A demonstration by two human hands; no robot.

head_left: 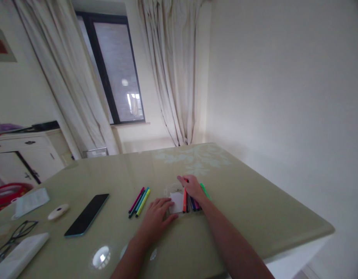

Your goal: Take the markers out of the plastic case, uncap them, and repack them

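A clear plastic pouch lies on the table with a white card in or on it. Several felt-tip pens rest side by side over its right part, among them an orange felt-tip pen. My left hand lies flat at the pouch's left edge, thumb apart, fingertips touching the card's side. Above the pens, my right hand has its fingers closed around the upper end of a pen beside the orange one; the palm hides part of the row. A green pen shows at its right.
Left of my hands lies a small group of felt-tip pens. Farther left are a phone, a white oval object, glasses, a white box and a face mask. A wall runs along the right.
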